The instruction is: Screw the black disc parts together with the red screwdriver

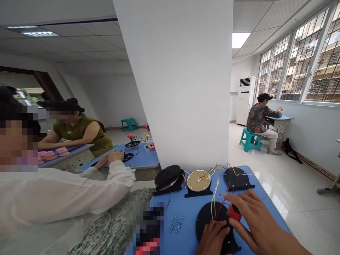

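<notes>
On the blue table in front of me lies a round black plate (pixel 205 214) with a flat foot; white, yellow and red wires rise from it. My left hand (pixel 212 236) rests on this plate, fingers lying over its surface. My right hand (pixel 251 216) grips the red and black handle of a screwdriver (pixel 235 213) above the plate's right side; its tip is hidden. Left of the plate, several small silver screws (pixel 176 224) are scattered on the table.
Along the table's (pixel 183 207) far edge stand a stacked black disc (pixel 168 177), a disc with a tan face (pixel 198 180) and a wired black disc (pixel 237 179). A co-worker's white sleeve (pixel 106 187) is close on the left. A white pillar (pixel 183 88) rises behind.
</notes>
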Action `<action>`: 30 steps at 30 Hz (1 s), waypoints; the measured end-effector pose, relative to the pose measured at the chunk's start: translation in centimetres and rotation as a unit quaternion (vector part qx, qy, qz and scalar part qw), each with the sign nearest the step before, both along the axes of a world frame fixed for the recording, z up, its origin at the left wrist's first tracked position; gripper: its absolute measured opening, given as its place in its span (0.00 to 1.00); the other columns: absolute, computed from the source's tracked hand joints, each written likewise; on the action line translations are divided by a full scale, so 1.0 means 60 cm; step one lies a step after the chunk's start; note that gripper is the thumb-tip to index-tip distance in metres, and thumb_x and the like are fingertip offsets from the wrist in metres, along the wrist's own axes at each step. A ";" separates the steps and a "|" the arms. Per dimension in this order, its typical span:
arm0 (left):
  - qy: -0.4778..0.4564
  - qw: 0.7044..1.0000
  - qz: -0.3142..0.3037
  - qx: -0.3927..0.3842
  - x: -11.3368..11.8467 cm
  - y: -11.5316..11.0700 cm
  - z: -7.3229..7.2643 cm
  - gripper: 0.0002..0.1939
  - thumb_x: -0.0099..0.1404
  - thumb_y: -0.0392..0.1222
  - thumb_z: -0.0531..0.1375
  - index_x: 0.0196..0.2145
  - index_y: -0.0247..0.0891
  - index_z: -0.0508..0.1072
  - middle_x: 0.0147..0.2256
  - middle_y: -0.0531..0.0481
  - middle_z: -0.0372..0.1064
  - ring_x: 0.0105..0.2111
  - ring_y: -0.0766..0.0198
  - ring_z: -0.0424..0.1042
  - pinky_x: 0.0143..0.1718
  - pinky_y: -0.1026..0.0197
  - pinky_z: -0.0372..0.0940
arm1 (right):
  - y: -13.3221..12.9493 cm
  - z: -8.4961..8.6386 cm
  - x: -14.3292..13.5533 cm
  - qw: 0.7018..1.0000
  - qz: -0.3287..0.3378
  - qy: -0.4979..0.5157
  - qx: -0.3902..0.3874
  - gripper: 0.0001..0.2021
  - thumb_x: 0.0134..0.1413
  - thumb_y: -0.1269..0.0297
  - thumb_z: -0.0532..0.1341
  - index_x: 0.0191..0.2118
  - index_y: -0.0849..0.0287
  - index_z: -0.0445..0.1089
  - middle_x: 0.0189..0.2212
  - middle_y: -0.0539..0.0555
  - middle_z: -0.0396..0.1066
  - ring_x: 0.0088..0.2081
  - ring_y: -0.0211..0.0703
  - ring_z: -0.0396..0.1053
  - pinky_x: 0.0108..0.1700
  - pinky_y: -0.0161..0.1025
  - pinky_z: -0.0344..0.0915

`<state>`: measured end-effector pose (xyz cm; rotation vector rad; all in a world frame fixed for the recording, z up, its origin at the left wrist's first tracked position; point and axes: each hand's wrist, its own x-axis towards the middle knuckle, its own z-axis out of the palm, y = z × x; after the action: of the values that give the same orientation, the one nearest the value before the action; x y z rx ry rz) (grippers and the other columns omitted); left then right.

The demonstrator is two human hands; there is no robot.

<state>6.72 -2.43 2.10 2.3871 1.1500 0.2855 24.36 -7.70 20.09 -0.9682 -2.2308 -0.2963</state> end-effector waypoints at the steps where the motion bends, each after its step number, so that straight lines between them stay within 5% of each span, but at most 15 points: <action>1: -0.013 1.000 -0.012 0.016 -0.001 0.002 -0.007 0.34 0.54 0.58 0.67 0.57 0.51 0.67 0.57 0.46 0.68 0.51 0.45 0.67 0.51 0.39 0.65 | 0.002 -0.004 -0.001 1.000 -0.013 0.007 0.005 0.14 0.71 0.61 0.45 0.55 0.59 0.58 0.33 0.53 0.75 0.33 0.45 0.73 0.38 0.43 0.68; 6: -0.061 0.988 -0.048 0.132 -0.010 0.010 -0.044 0.25 0.62 0.62 0.58 0.52 0.49 0.71 0.54 0.46 0.71 0.50 0.48 0.71 0.47 0.45 0.70 | 0.016 -0.021 0.002 0.997 -0.063 0.051 -0.003 0.13 0.70 0.60 0.48 0.55 0.55 0.58 0.36 0.55 0.76 0.36 0.49 0.75 0.37 0.47 0.71; 9: -0.160 0.979 -0.038 0.123 -0.041 0.004 -0.031 0.19 0.65 0.58 0.58 0.47 0.46 0.74 0.46 0.47 0.75 0.45 0.58 0.74 0.47 0.58 0.70 | 0.010 -0.016 0.018 0.996 -0.048 0.069 -0.025 0.15 0.70 0.57 0.49 0.57 0.51 0.57 0.40 0.54 0.77 0.42 0.50 0.76 0.40 0.48 0.73; 11: -0.212 0.970 0.027 0.117 -0.079 0.002 -0.007 0.13 0.68 0.51 0.56 0.40 0.44 0.75 0.38 0.50 0.76 0.39 0.64 0.75 0.42 0.65 0.69 | 0.004 -0.012 0.033 0.992 -0.047 0.107 -0.056 0.15 0.69 0.56 0.49 0.58 0.49 0.56 0.41 0.54 0.76 0.42 0.49 0.76 0.40 0.47 0.74; 14: -0.151 0.951 0.206 0.171 -0.141 0.009 0.029 0.13 0.68 0.46 0.54 0.30 0.42 0.74 0.31 0.51 0.73 0.35 0.60 0.73 0.40 0.59 0.69 | -0.004 -0.012 0.053 0.973 -0.057 0.191 -0.117 0.15 0.69 0.55 0.50 0.58 0.47 0.57 0.42 0.53 0.76 0.41 0.45 0.76 0.39 0.42 0.74; 17: -0.042 0.942 0.287 0.166 -0.176 0.027 0.046 0.12 0.66 0.42 0.55 0.29 0.39 0.76 0.31 0.48 0.74 0.37 0.54 0.73 0.43 0.50 0.68 | -0.009 -0.014 0.059 0.956 -0.052 0.247 -0.152 0.15 0.69 0.55 0.51 0.58 0.47 0.57 0.44 0.54 0.75 0.40 0.43 0.75 0.37 0.37 0.74; 25: 0.121 0.941 0.269 0.166 -0.163 0.061 0.030 0.15 0.65 0.34 0.52 0.36 0.36 0.79 0.39 0.43 0.75 0.45 0.50 0.71 0.47 0.49 0.65 | -0.027 -0.002 0.046 0.956 -0.012 0.250 -0.153 0.13 0.70 0.56 0.49 0.57 0.41 0.55 0.39 0.48 0.74 0.34 0.38 0.75 0.34 0.34 0.74; 30: 0.097 0.942 0.261 0.188 -0.155 0.057 0.047 0.15 0.66 0.33 0.52 0.35 0.39 0.80 0.37 0.46 0.77 0.44 0.50 0.73 0.46 0.48 0.66 | -0.020 -0.007 0.046 0.943 -0.021 0.291 -0.159 0.13 0.70 0.57 0.50 0.57 0.44 0.56 0.41 0.50 0.74 0.39 0.39 0.73 0.36 0.34 0.73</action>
<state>-2.60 1.01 4.89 2.4169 1.9760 0.4867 27.11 -8.88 19.65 -1.0992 -1.7346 0.3127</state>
